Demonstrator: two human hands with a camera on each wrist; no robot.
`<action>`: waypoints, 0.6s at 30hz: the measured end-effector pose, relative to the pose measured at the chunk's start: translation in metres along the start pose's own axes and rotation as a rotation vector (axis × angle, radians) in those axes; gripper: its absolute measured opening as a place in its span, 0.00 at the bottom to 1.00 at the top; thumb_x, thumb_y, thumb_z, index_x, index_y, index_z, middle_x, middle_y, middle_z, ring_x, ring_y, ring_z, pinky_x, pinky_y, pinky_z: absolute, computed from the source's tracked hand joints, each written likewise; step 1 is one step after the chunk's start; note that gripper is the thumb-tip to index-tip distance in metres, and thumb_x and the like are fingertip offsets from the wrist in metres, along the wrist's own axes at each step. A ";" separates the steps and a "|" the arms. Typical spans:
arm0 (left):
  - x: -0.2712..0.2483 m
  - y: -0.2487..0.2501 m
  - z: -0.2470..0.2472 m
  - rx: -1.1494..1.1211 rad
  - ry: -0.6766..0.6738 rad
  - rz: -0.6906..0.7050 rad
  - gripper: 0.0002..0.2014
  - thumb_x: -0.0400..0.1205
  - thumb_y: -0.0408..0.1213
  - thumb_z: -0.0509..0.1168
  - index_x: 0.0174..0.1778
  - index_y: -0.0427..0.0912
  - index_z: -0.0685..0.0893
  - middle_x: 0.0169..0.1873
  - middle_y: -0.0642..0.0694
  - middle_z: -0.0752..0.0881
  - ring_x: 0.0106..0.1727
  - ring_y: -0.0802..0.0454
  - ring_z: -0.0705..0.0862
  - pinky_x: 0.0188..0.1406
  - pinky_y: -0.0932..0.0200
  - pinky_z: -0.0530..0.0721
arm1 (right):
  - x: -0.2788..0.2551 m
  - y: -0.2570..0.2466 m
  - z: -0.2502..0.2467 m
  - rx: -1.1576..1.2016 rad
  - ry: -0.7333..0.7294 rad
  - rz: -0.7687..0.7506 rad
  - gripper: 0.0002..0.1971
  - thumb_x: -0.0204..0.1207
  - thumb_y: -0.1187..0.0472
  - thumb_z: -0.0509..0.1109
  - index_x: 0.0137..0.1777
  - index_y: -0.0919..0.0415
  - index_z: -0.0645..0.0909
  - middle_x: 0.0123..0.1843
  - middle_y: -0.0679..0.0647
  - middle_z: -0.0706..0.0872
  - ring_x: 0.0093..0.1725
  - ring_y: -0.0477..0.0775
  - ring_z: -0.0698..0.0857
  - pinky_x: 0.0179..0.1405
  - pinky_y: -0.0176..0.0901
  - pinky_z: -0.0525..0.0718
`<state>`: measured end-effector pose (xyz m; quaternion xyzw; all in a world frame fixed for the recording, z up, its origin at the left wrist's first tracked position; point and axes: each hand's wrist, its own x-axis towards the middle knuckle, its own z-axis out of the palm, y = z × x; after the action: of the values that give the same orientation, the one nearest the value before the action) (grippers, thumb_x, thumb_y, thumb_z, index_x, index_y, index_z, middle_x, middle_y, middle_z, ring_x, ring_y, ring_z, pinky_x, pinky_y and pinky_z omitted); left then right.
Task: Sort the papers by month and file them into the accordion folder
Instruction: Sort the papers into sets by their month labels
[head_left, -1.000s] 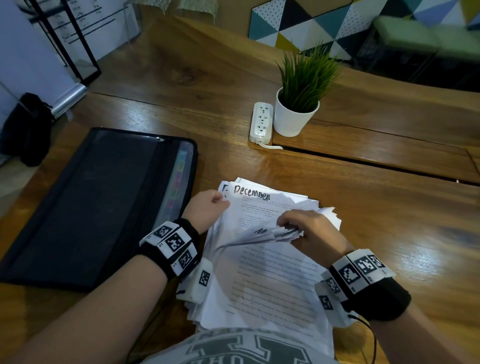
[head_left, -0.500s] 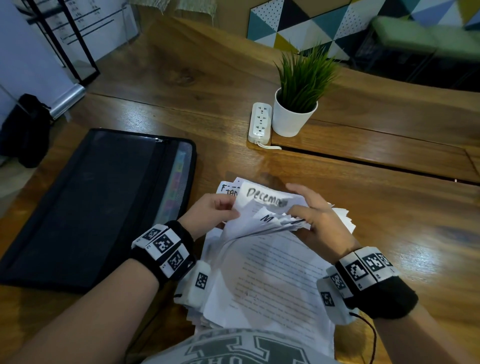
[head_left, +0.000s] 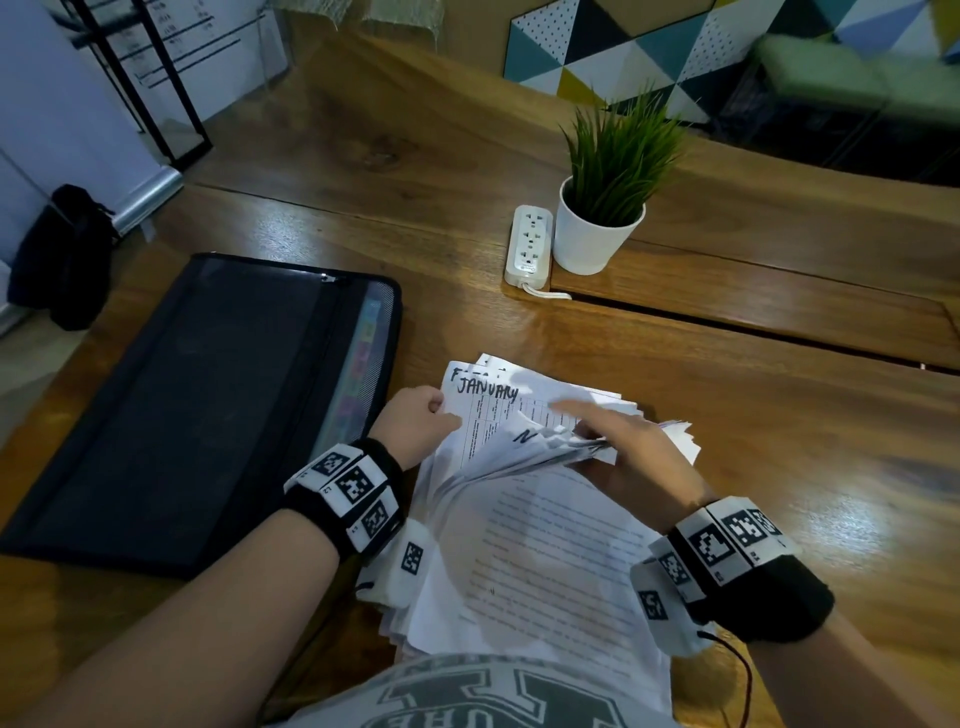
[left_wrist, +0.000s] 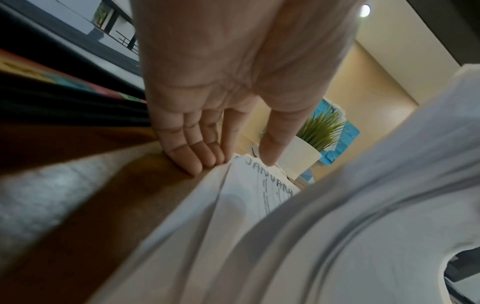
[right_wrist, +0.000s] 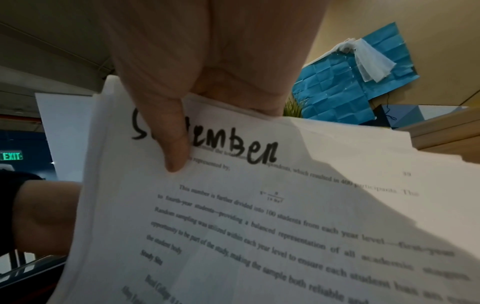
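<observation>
While the stack of papers (head_left: 545, 561) lies on the bench (head_left: 727, 415) right at the person's chest, both hands work its far end. Nearest sheet on the stack is a typed page, face up. R hand (head_left: 628, 452) sits on the stack's far-right part and has a bundle of upper sheets (head_left: 524, 452) bent up and back — grip there is a pinch: in the wrist view the thumb (right_wrist: 168, 131) presses on a page headed in marker, mostly covered but ending "...mber", w/ fingers curled behind the bundle. From the head view its index finger looks stretched out over the papers, blurred. L hand (head_left: 421, 421) is at the stack's far-left corner; fingers (left_wrist: 192, 150) lie straight and together, tips down where paper edge meets bench, thumb tip touching the sheet marked "JANUARY" (head_left: 488, 395). So that grip is flat, pressing, not curled round anything. Behind the January sheet another corner pokes out w/ an "F" visible, rest hidden.

Left of the stack, just beside the L wrist, lies the black accordion folder (head_left: 208, 395), flat on the bench — coloured tabs show along the edge nearest the papers. Beyond the stack, well apart: a white power strip (head_left: 529, 244) and, touching or nearly touching its right side, a white pot w/ a green grassy plant (head_left: 613, 176). Further off past the stack, a wall panel of coloured triangles (head_left: 649, 47).
</observation>
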<state>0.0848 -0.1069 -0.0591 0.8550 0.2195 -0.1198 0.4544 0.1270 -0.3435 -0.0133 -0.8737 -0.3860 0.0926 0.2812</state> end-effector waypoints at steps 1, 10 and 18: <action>0.000 0.001 0.001 0.014 0.005 0.010 0.11 0.79 0.34 0.67 0.58 0.42 0.82 0.48 0.49 0.79 0.50 0.54 0.77 0.37 0.68 0.72 | 0.000 0.001 0.000 -0.046 0.013 -0.084 0.17 0.67 0.66 0.73 0.57 0.56 0.83 0.37 0.45 0.85 0.37 0.48 0.82 0.38 0.39 0.75; -0.001 0.004 0.004 -0.059 0.119 0.061 0.04 0.78 0.35 0.70 0.46 0.42 0.83 0.44 0.50 0.86 0.47 0.52 0.84 0.48 0.58 0.82 | -0.006 0.010 0.009 -0.054 -0.004 -0.091 0.11 0.63 0.73 0.74 0.41 0.58 0.86 0.40 0.50 0.87 0.39 0.52 0.84 0.35 0.46 0.84; -0.010 0.010 -0.001 -0.430 0.000 0.054 0.12 0.73 0.25 0.74 0.49 0.34 0.80 0.43 0.37 0.90 0.42 0.49 0.90 0.43 0.59 0.88 | -0.002 0.007 0.006 -0.066 -0.048 0.009 0.09 0.68 0.71 0.73 0.46 0.59 0.88 0.75 0.54 0.72 0.46 0.54 0.87 0.46 0.39 0.79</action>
<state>0.0810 -0.1140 -0.0474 0.7440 0.2171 -0.0579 0.6293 0.1277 -0.3461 -0.0219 -0.8817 -0.3917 0.1023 0.2425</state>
